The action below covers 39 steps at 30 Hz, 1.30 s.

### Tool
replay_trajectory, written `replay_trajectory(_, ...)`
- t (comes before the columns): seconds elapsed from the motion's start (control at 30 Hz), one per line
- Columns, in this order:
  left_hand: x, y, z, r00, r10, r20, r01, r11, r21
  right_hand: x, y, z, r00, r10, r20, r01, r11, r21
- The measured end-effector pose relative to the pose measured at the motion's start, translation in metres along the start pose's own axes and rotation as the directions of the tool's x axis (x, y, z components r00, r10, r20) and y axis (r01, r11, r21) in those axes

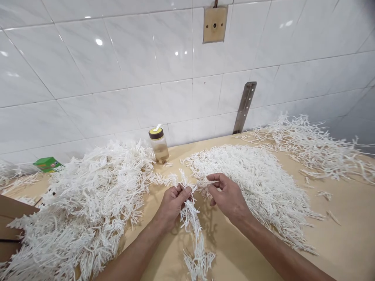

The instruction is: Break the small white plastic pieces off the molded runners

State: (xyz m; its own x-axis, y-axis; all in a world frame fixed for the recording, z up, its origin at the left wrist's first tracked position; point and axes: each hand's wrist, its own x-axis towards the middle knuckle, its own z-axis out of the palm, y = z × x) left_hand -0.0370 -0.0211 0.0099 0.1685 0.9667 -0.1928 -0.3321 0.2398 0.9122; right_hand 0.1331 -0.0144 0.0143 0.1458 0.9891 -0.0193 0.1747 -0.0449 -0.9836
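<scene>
A white, branching plastic-like strand (191, 222) is pinched between the thumb and fingers of my left hand (172, 203). Its frilly length hangs down toward me over the tan tabletop (234, 257), and a short tip sticks up above the fingers. Just to the right, my right hand (230, 197) is held at the near left edge of a flat heap of short white sprigs (254, 179). Its fingers are bent but apart, with nothing I can make out between them. On the left lies a taller, bushy heap of white branching strands (90, 199).
Behind the hands stands a clear jar (159, 148) with a dark-rimmed yellow lid. A perforated metal strip (245, 107) leans on the tiled wall (175, 101). Long loose white strands (313, 146) lie back right. A green box (47, 164) and brown cardboard (13, 226) are at left.
</scene>
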Motion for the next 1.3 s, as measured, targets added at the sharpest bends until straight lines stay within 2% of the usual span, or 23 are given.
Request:
replay_trajectory(0.03,0.0,0.0,0.0,1.0,-0.001,0.002,0.001,1.0,0.003,-0.001,-0.001,-0.001,1.0,0.005,0.017,-0.005,1.0,0.007)
replay_trajectory(0.1,0.0,0.0,0.001,1.0,0.002,0.015,-0.002,1.0,0.013,-0.006,-0.002,0.0,0.989,0.031,0.147,-0.039,0.998,0.054)
replay_trajectory(0.17,-0.001,0.0,0.002,0.999,0.007,0.035,-0.008,1.0,0.022,-0.01,-0.001,0.003,0.95,0.055,0.308,-0.086,0.992,0.087)
replay_trajectory(0.23,-0.002,-0.002,0.003,0.999,0.01,0.053,-0.011,1.0,0.027,-0.014,0.001,0.008,0.926,0.06,0.373,-0.104,0.99,0.099)
replay_trajectory(0.37,0.0,-0.006,0.003,0.999,0.022,0.025,-0.023,0.999,0.048,-0.017,0.001,0.013,0.953,0.057,0.296,-0.077,0.995,0.057)
replay_trajectory(0.47,0.001,-0.009,0.004,0.999,0.039,-0.03,-0.037,0.997,0.066,-0.02,-0.004,0.014,0.97,0.051,0.239,-0.037,0.997,-0.061)
replay_trajectory(0.53,0.0,-0.01,0.005,0.998,0.039,-0.054,-0.036,0.997,0.066,-0.022,-0.007,0.016,0.982,-0.011,0.187,0.038,0.989,-0.14)
replay_trajectory(0.6,-0.002,-0.009,0.007,0.997,0.032,-0.066,-0.029,0.999,0.044,-0.026,-0.006,0.018,0.98,-0.128,0.151,0.158,0.966,-0.204)
replay_trajectory(0.7,-0.003,-0.006,0.009,0.998,0.014,-0.063,-0.014,1.0,0.0,-0.031,-0.002,0.023,0.939,-0.303,0.164,0.336,0.908,-0.25)
replay_trajectory(0.83,-0.001,0.002,0.005,0.997,-0.004,-0.079,0.002,0.999,-0.032,-0.035,-0.001,0.024,0.836,-0.507,0.21,0.545,0.809,-0.219)
replay_trajectory(0.87,-0.001,0.003,0.004,0.998,-0.018,-0.065,0.017,1.0,-0.026,-0.033,-0.001,0.022,0.829,-0.527,0.188,0.558,0.803,-0.208)
replay_trajectory(0.93,0.0,0.006,0.001,0.998,-0.057,-0.02,0.057,0.998,-0.005,-0.026,-0.001,0.014,0.847,-0.522,0.102,0.531,0.82,-0.215)
replay_trajectory(1.0,0.0,0.006,-0.001,0.996,-0.089,0.004,0.089,0.996,-0.003,-0.016,-0.001,0.004,0.845,-0.534,0.004,0.514,0.811,-0.279)
replay_trajectory(1.1,0.0,0.005,-0.003,0.99,-0.138,0.033,0.138,0.99,-0.022,-0.004,-0.001,-0.01,0.779,-0.622,-0.076,0.545,0.733,-0.408)
replay_trajectory(1.13,-0.001,0.005,-0.003,0.987,-0.155,0.046,0.156,0.988,-0.019,-0.003,-0.003,-0.013,0.781,-0.621,-0.064,0.546,0.729,-0.413)
replay_trajectory(1.2,-0.002,0.005,-0.002,0.978,-0.186,0.091,0.189,0.982,-0.02,-0.005,-0.006,-0.016,0.846,-0.534,0.019,0.504,0.787,-0.356)
replay_trajectory(1.27,-0.003,0.006,0.0,0.967,-0.206,0.149,0.214,0.976,-0.033,-0.009,-0.011,-0.015,0.922,-0.359,0.144,0.386,0.883,-0.266)
replay_trajectory(1.3,-0.004,0.007,0.0,0.959,-0.217,0.18,0.227,0.973,-0.035,-0.011,-0.012,-0.013,0.942,-0.263,0.21,0.308,0.925,-0.222)
